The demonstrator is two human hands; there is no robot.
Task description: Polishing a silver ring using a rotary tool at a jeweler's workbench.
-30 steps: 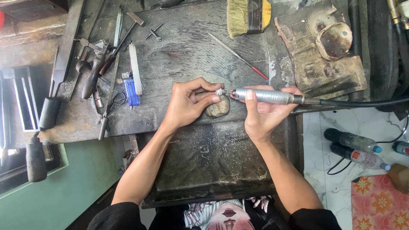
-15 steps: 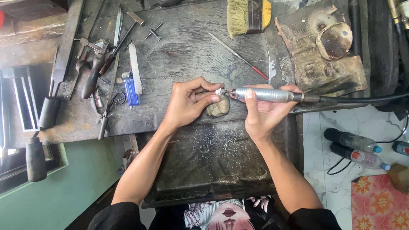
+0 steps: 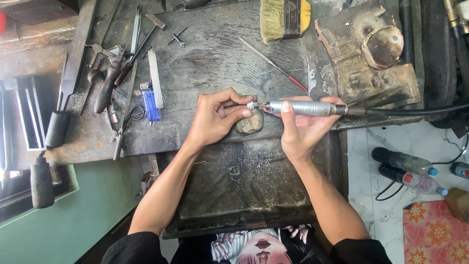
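Right at the middle of the frame, our left fingertips (image 3: 240,103) pinch a tiny silvery workpiece (image 3: 250,105), thumb below and forefinger above, closed tightly on it. It looks like a small metal setting (too small for us to say more). We judge it light and stiff, easy to lose if the pinch loosens, and likely slippery under a spinning bit; the only sound hold is by its edges, leaving the face toward the tool bare. Our left hand (image 3: 217,117) braces against a rounded, pale wooden peg (image 3: 250,123) just below the piece, which steadies it.

Our right hand (image 3: 300,128) wraps a grey rotary handpiece (image 3: 305,107), fingers curled under the barrel and thumb laid over the top, gripping near the nose. Its thin bit points left and meets the workpiece. We judge the handpiece rigid and moderately weighty, pulled a little by the black flexible shaft (image 3: 415,111) running off to the right edge.

Farther out, the dark, scarred workbench (image 3: 210,58) carries a blue lighter (image 3: 151,105) and a cluster of hand tools (image 3: 117,73) at the upper left, a red-tipped needle file (image 3: 273,63) above centre, a bristle brush (image 3: 281,19) at the top, and a scorched soldering block (image 3: 371,54) at the upper right. Plastic bottles (image 3: 405,171) lie on the tiled floor at the lower right.
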